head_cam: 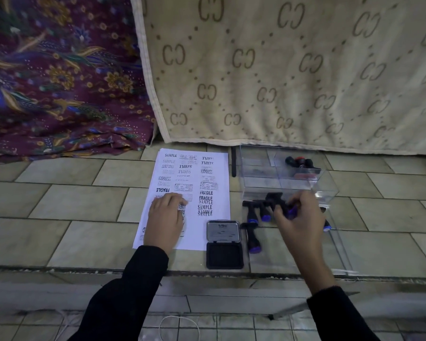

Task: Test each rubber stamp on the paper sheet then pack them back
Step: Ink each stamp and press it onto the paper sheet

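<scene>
A white paper sheet (194, 178) covered in black stamp prints lies on the tiled floor. My left hand (166, 221) rests flat on its lower left part. An open black ink pad (223, 244) sits just right of the sheet. Several black rubber stamps with blue bases (252, 219) lie on the clear lid right of the pad. My right hand (299, 217) curls its fingers round one of these stamps (290, 212) in the pile. A clear plastic box (261, 168) behind them holds a few more stamps (301, 164).
A beige patterned blanket (293, 70) hangs just behind the box and sheet. Purple floral cloth (59, 77) fills the far left. A step edge (207, 274) runs across below the ink pad. A thin white loop of cord (180, 326) lies on the lower floor.
</scene>
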The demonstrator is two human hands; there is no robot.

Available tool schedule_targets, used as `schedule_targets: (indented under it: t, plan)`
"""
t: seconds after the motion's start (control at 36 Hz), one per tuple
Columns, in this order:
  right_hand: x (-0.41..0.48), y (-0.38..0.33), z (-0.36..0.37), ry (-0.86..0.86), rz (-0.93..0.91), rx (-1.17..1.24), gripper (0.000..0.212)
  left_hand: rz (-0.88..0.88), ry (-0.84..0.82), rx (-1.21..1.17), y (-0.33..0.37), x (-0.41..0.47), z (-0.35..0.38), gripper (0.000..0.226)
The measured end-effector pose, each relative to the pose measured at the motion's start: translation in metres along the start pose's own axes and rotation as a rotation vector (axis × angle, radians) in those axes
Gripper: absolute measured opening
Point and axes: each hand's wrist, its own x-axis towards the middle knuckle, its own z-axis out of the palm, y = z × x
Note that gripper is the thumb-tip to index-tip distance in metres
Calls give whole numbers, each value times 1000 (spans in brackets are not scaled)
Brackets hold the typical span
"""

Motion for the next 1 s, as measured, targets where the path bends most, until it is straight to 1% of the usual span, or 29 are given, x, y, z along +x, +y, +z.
schedule_targets:
  t: [0.08, 0.25, 0.47, 0.72, 0.81, 0.89, 1.0]
  plan:
    - [-22, 12, 0, -62, 18, -37, 35, -4, 0, 1, 0, 0, 0, 34]
    - [-53, 22, 8, -132, -25, -14, 43, -2, 11, 0, 0, 0, 1, 34]
    - [-55, 17, 15, -160, -21, -76, 35, 21, 28, -6, -2, 0, 2, 35]
    - [-58, 15, 17, -233, 5, -150, 30, 7, 38, -30, -4, 1, 5, 35]
    - [-56, 14, 14, -217, -13, -169, 26, -9, 32, -77, -5, 2, 4, 33]
    - [-48, 14, 11, -156, -12, -157, 19, -30, 17, -110, -6, 4, 4, 33]
    - [-14, 14, 7, -75, 30, -94, 13, -31, 20, -112, -7, 4, 4, 34]
